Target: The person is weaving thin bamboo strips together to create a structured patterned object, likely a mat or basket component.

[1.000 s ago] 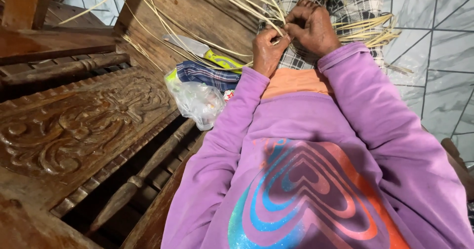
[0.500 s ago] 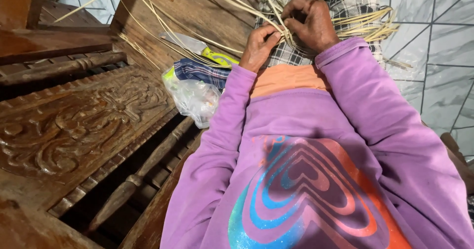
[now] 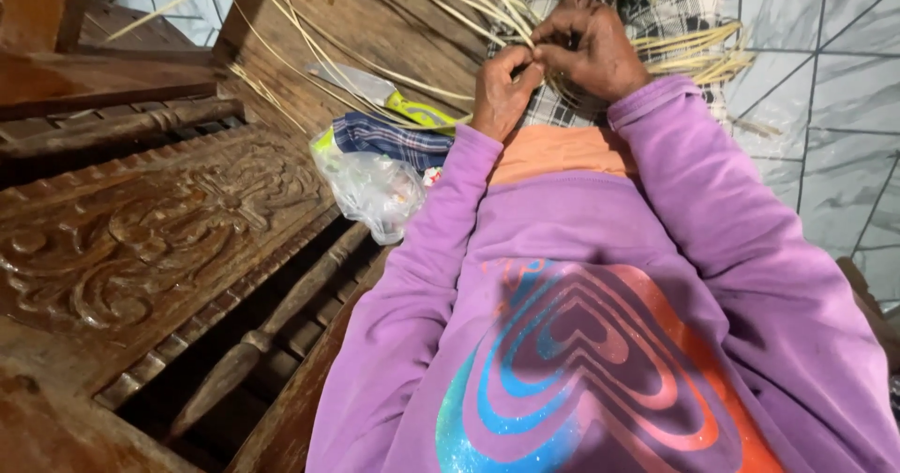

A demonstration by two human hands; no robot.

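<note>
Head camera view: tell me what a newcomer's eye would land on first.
First come the two hands at top centre: the left hand and right hand meet, fingers pinching pale straw strands that fan out over a checked cloth. Below, the purple sweatshirt with its bright heart print fills the lower right. At left stands a dark carved wooden bench back, with a clear plastic bag beside it.

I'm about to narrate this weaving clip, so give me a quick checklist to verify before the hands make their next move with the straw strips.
1. Both hands on the work: ok. The left hand and right hand meet on the straw strips.
2. Strip pinched firmly: cannot tell; fingertips hide it.
3. Loose strips free to pull: ok; they fan out over the wooden bench.
4. Plastic bag and folded checked cloth apart from the hands: ok.
5. Strips undamaged: cannot tell.
</note>
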